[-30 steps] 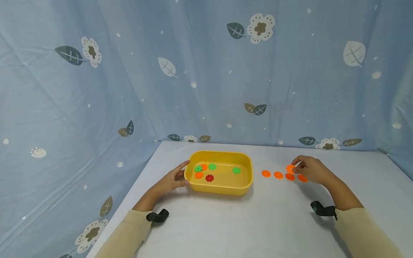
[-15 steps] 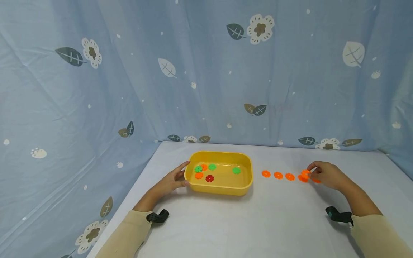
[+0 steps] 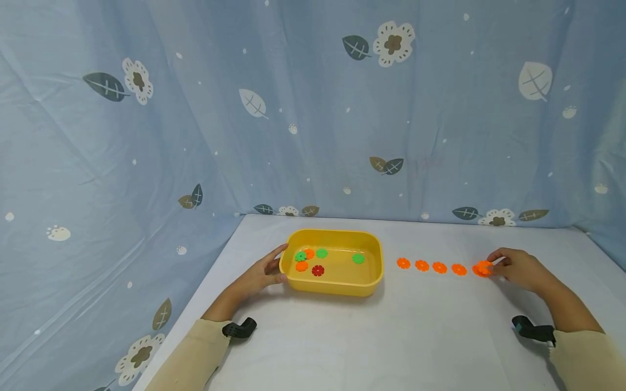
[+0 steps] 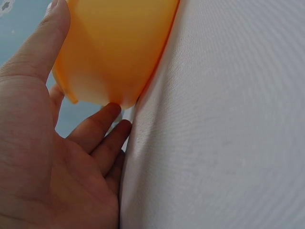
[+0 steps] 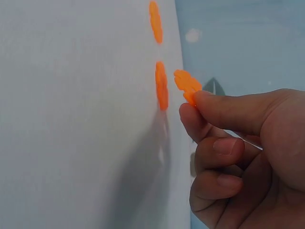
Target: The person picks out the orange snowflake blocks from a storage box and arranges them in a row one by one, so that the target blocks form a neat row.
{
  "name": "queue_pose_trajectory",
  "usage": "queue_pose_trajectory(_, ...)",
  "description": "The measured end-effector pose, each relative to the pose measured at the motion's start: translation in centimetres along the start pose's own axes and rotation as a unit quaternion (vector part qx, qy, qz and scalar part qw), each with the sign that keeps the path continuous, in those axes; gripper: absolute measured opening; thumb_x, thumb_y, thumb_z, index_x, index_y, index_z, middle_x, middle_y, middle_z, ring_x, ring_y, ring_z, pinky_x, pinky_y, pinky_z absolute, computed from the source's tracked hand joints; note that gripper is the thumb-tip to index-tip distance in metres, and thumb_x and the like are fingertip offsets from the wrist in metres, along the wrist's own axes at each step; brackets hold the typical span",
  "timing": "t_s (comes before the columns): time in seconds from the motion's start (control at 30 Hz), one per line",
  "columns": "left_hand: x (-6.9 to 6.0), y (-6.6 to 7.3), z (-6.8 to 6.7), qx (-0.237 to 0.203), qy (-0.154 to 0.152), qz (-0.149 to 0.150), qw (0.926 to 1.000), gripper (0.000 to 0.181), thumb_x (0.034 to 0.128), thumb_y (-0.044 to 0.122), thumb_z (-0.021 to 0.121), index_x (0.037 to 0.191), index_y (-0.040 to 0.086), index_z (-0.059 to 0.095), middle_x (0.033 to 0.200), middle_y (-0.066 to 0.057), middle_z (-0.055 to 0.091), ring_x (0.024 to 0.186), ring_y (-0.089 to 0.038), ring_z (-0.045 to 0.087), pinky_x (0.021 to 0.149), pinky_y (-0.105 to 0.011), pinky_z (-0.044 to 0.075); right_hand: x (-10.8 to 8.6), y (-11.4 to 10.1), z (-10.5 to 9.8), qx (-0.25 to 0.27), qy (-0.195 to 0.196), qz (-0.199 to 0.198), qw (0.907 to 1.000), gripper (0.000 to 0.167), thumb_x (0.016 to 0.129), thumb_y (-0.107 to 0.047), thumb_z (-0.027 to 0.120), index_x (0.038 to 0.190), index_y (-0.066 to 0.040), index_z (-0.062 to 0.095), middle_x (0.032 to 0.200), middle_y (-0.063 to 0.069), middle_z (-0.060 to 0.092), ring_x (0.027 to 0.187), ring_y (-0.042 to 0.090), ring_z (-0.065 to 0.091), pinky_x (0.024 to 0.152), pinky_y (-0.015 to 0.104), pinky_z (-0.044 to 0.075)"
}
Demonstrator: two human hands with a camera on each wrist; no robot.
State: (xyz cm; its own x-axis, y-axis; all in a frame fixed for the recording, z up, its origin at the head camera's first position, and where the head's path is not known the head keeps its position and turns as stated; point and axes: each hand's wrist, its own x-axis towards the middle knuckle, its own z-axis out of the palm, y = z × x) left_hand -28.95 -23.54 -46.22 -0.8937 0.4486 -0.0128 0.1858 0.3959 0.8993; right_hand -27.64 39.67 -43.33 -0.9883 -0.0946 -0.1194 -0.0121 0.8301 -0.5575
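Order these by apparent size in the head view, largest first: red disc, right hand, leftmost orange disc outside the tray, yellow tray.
1. Yellow tray
2. Right hand
3. Red disc and leftmost orange disc: too alike to rank

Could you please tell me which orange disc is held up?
The disc pinched by the right hand; five others lie on the table, two in the tray.

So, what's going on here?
A person's right hand has an orange disc in its grip, above the right-hand end of a row of five orange discs on a white surface. The left hand spans the left end of a yellow tub, which holds three green discs, two orange ones and a red one.
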Motion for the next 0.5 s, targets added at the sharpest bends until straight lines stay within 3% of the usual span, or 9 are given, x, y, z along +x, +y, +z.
queue_pose_trajectory(0.5, 0.3, 0.1, 0.0, 0.009, -0.005, -0.014, 0.9999, 0.083, 0.0917, 0.016, 0.070, 0.157, 0.021, 0.019, 0.155, -0.019, 0.028, 0.139, -0.035, 0.033, 0.110, -0.054, 0.027, -0.6, 1.8, -1.0, -0.001, -0.001, 0.034, 0.9994, 0.033, 0.093, -0.009, 0.059, 0.115, 0.014, 0.052, 0.095, 0.023, 0.061, 0.076, 0.025, 0.055, 0.063, 0.035, 0.051)
